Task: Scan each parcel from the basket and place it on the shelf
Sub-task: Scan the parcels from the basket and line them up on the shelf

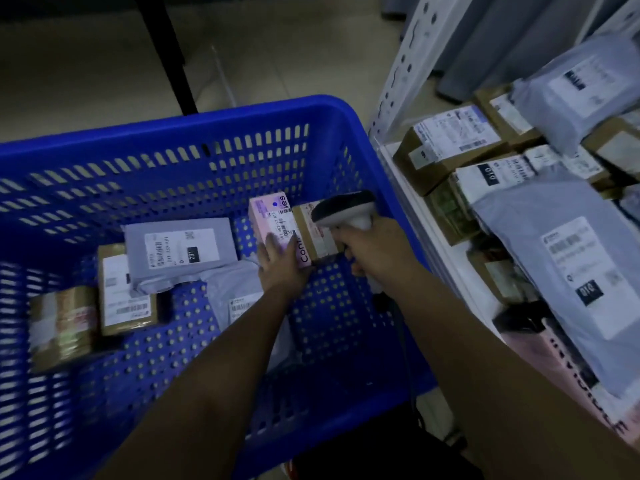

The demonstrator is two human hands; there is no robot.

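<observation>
Now we're both arms deep in the blue basket (194,126), and our left hand (280,263) is clamped around the near end of a pink box (272,220), fingers wrapped over its printed side. Right beside it, touching, sits a brown carton (313,233). Our right hand (375,249) grips the handle of the white scanner (346,209), its dark head hanging just over that carton and the pink box's label. Further left on the basket floor we see a grey mailer (180,251) lying partly over a labelled brown box (121,296), and a taped bundle (62,327) at the far left. A white poly bag (239,289) lies under our left forearm. Off to the right, the shelf (426,220) is crowded with cartons and grey mailers.
</observation>
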